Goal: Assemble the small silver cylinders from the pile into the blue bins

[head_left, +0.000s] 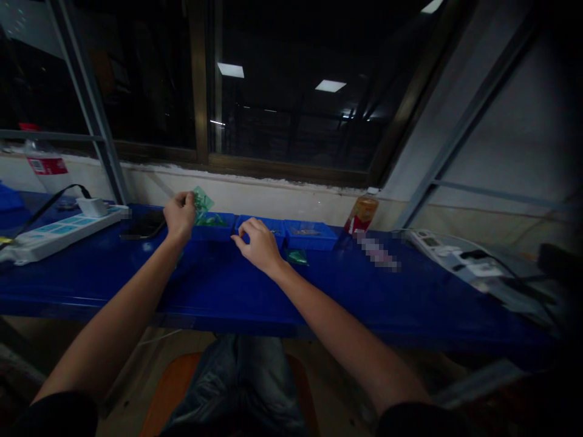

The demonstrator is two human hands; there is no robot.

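My left hand (180, 213) is closed, pinching a small green plastic bag (203, 199) by its edge. The bag hangs over the left blue bin (213, 233), where more green bags (210, 220) lie. Right of it, my right hand (259, 243) is at the front of the middle blue bin (277, 227), fingers curled, thumb apart from the index finger, nothing visible between them. Small parts too blurred to name lie in that bin. The right blue bin (314, 243) holds small items I cannot make out. Before it, another green bag (297, 257) lies on the blue table (355, 303).
A power strip (64, 233) with a plugged-in adapter and a dark phone (144, 224) lie at the left. A red-labelled bottle (45, 164) stands behind. To the right are a drink bottle (363, 212) and another power strip (455, 255) with cables. A window backs the table.
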